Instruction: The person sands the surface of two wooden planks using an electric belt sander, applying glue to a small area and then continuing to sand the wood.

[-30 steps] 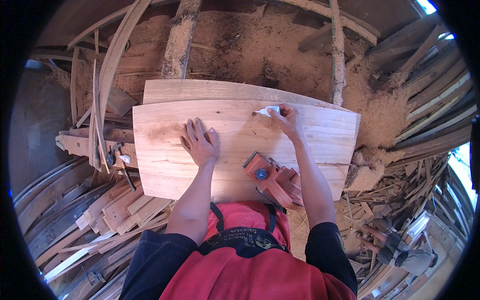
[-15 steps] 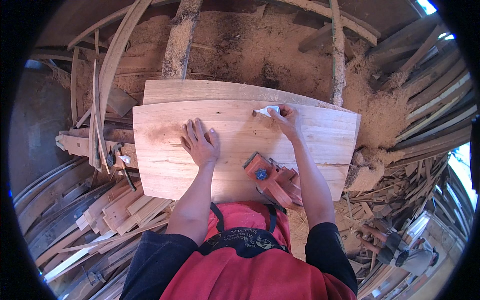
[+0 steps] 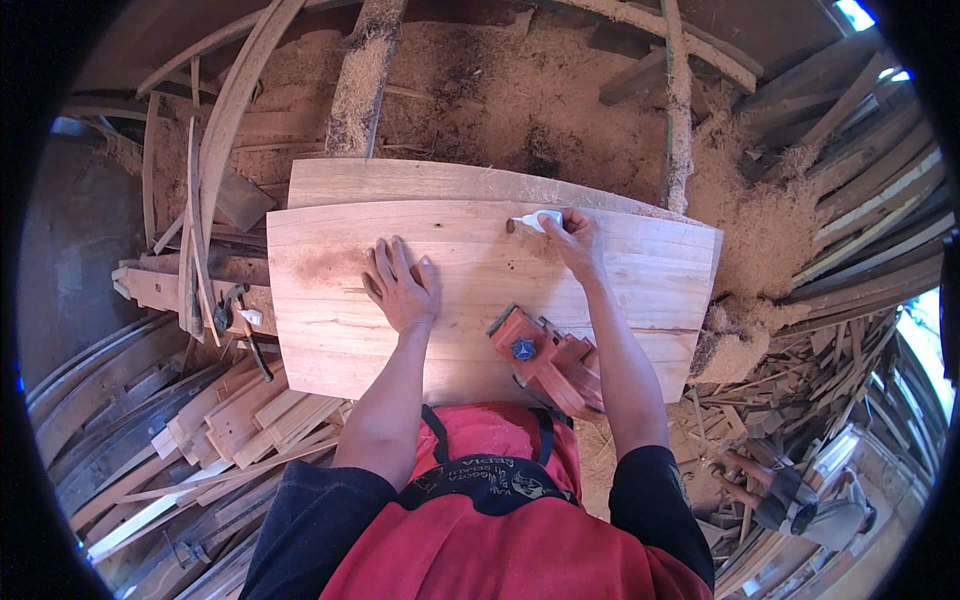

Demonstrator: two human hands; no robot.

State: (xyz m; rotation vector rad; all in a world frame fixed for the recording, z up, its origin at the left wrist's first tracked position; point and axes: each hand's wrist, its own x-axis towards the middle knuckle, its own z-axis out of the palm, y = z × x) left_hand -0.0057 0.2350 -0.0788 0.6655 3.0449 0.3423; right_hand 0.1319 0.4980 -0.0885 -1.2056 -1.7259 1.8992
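A wide pale wooden panel (image 3: 470, 300) lies in front of me, its far edge curved. My left hand (image 3: 402, 288) rests flat on it with the fingers spread. In my right hand (image 3: 577, 242) is a small white squeeze bottle (image 3: 541, 220), tilted so that its nozzle points left. The nozzle tip is beside a dark spot near the panel's far edge; whether it touches cannot be made out. Brown dust and a few small dark dots lie below the bottle. Between my forearms a red electric planer (image 3: 548, 358) with a blue knob sits at the panel's near edge.
Another board (image 3: 400, 180) shows beyond the panel. A hammer (image 3: 251, 335) lies at the left beside stacked wood offcuts (image 3: 240, 415). Sawdust-covered beams (image 3: 365, 80) run away from me. Long planks (image 3: 870, 220) lean at the right. Another person (image 3: 800, 500) is at the lower right.
Hardly anything differs: my right hand and the bottle have shifted very slightly, and my left hand stays in place on the panel.
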